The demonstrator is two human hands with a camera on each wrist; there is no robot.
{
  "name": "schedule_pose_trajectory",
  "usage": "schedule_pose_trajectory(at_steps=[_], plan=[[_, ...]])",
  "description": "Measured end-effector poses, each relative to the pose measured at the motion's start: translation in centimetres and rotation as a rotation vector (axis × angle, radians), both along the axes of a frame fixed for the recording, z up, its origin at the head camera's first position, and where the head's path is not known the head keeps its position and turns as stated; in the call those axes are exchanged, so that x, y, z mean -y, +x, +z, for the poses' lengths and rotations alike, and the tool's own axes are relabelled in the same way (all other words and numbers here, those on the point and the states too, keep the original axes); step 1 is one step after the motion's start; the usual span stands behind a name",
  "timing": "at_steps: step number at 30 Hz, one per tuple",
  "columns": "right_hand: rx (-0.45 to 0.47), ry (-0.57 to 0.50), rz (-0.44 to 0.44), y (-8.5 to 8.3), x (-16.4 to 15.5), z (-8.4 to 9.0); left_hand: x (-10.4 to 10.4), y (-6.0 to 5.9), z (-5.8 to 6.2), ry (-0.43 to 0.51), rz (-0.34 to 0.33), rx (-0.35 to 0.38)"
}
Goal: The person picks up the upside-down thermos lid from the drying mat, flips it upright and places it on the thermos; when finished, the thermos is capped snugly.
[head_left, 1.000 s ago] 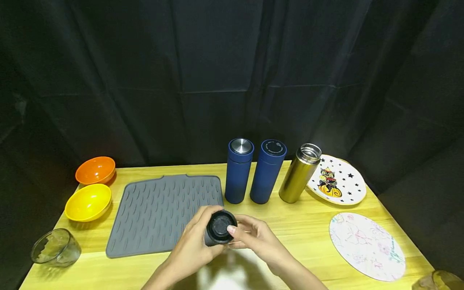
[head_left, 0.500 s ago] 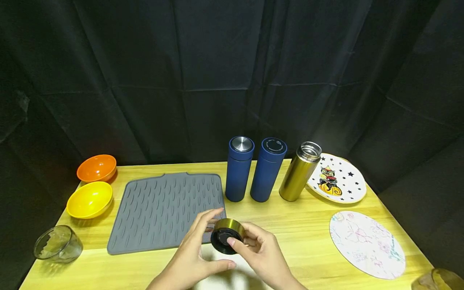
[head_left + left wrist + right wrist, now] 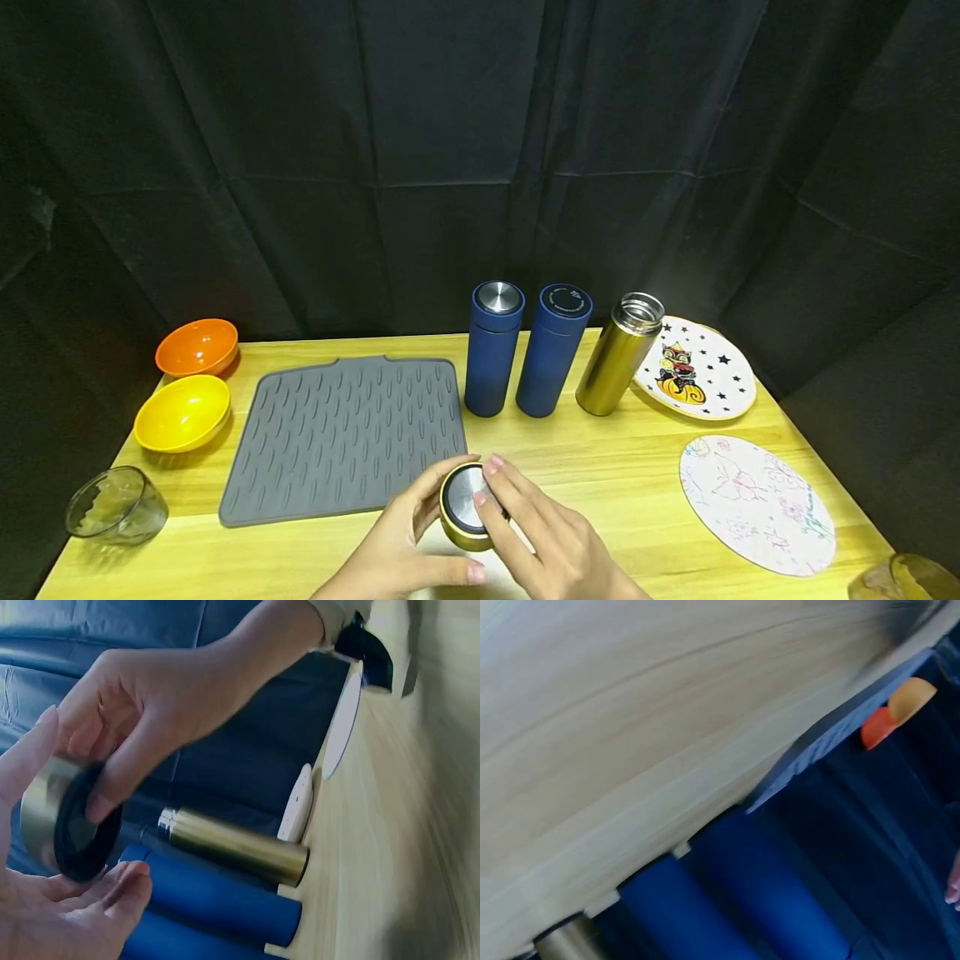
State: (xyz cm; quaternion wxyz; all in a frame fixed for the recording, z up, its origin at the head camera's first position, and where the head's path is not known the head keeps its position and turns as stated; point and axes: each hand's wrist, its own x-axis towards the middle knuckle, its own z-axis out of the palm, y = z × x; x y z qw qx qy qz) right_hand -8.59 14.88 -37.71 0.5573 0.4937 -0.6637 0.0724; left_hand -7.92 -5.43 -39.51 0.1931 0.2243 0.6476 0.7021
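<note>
The small round gold-coloured metal cap with a black inner ring (image 3: 467,506) is held above the wooden desk (image 3: 615,475), just in front of the near right corner of the grey ribbed silicone mat (image 3: 345,433). The right hand (image 3: 543,542) pinches the cap, fingers curled over its silver top face and thumb on the black rim. The left hand (image 3: 405,550) lies open beneath it, fingers relaxed and cupped at the cap's side without gripping.

Risk: the pinch covers only a small part of a smooth metal surface. If it loosens, the cap will likely drop past the open palm, land on its edge and roll off the near side of the desk.

Behind the mat's far right corner stands the uncapped gold steel flask (image 3: 619,355).

Writing: the nearby dark blue flask with a blue lid (image 3: 552,352) carries ring lettering on the lid, too small to read. No other text is legible.
</note>
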Motion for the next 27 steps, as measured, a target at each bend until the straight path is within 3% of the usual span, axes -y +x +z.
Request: schedule_pose_trajectory(at_steps=[4,10,15,18,20,24,27], plan=[[-0.069,0.065,-0.009,0.0,-0.6,-0.4,-1.1,0.7,0.3,0.052,0.004,0.034],[-0.063,0.056,0.0,0.1,-1.0,-0.7,-2.3,1.0,0.1,-0.01,0.133,-0.156],[-0.005,-0.057,0.005,-0.2,-1.0,-0.9,-2.3,0.5,0.5,-0.085,0.202,-0.207],[0.167,-0.196,-0.054,-0.6,-1.5,-1.5,-2.0,-0.2,1.1,-0.103,0.252,-0.253],[0.373,-0.335,-0.116,-1.1,-2.4,-2.1,-1.8,-0.8,1.6,-0.107,0.286,-0.279],[0.808,-0.767,-0.267,-3.6,-5.1,-2.2,-1.3,-2.0,2.9,-0.131,0.331,-0.294],[0.936,-1.028,-0.423,-6.4,-7.6,-1.9,-1.1,-2.5,3.7,-0.151,0.346,-0.297]])
